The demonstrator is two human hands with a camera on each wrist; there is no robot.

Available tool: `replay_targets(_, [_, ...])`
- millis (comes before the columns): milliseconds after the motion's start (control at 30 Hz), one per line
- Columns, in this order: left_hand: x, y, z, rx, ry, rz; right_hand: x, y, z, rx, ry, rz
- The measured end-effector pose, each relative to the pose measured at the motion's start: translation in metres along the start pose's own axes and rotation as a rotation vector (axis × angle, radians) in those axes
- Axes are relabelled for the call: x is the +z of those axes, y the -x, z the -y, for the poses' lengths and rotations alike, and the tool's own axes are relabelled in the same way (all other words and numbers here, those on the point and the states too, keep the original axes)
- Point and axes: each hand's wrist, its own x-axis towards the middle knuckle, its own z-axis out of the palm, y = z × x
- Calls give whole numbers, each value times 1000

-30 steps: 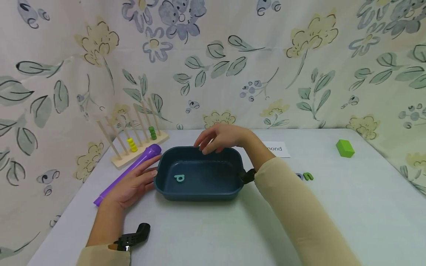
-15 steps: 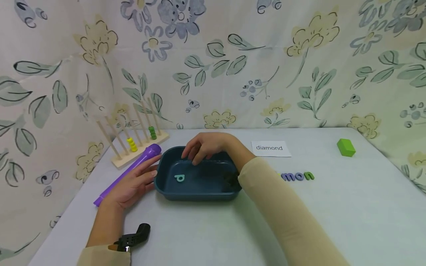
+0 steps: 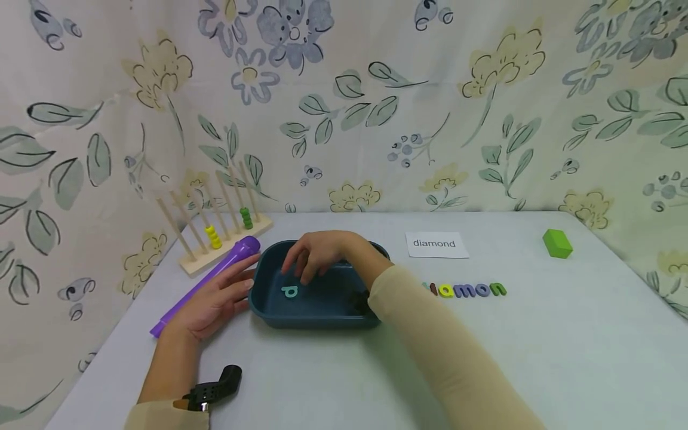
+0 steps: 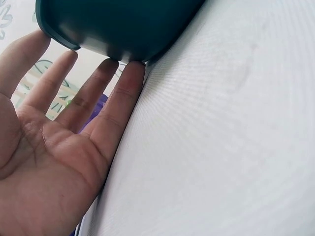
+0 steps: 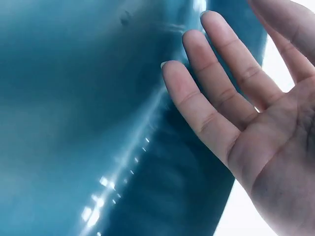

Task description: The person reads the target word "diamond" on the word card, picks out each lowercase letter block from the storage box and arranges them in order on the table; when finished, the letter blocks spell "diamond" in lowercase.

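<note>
A dark teal rectangular tray (image 3: pixel 322 322) stands on the table, with one small light-teal letter (image 3: pixel 290 291) lying on its floor toward the left. My left hand (image 3: pixel 215 301) rests its straight fingertips against the tray's left side, as the left wrist view shows with the tray wall (image 4: pixel 113 29) touching the fingers (image 4: pixel 93 88). Over the tray's inside, my right hand (image 3: pixel 319 251) reaches down with loosely bent fingers near the letter, holding nothing. In the right wrist view its fingers (image 5: pixel 216 73) are spread over the tray's inside (image 5: pixel 74 123); the letter does not show there.
Colourful letters (image 3: pixel 464 291) lie in a row to the right, the left end partly behind my sleeve. Behind them is a card reading "diamond" (image 3: pixel 436 245). A green block (image 3: pixel 558 243) sits far right. At left are a purple microphone-like tube (image 3: pixel 209 283) and a wooden peg rack (image 3: pixel 226 242).
My right hand has moved from above the tray's far rim left, down and nearer, toward the letter. The card and more of the letter row have come into view. My left hand stays put.
</note>
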Motion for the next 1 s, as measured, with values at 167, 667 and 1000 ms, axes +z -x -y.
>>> replay_targets(167, [2,-1,1,0,8,-2,7,-7,0,35,15,19])
replay_targets(667, [1,1,0,17,-4,2,16,-26,1,117,191,62])
replay_targets(1000, [0,0,1,12,0,6,15,-22,-2,93,182,76])
